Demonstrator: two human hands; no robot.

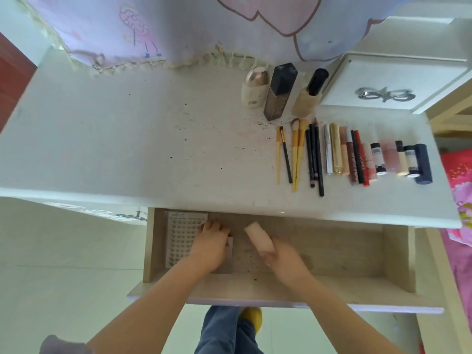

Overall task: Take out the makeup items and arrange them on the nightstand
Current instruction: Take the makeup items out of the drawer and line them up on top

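We see the right hand with fingers wrapped round a peach sponge block inside the open drawer; its long axis slants toward the bench's front edge above. The left hand presses curled fingers on a lash tray at the drawer's left end.

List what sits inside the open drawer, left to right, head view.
Lash tray → left hand resting on it → pink sponge block → right hand gripping that block's near end → bare drawer floor.
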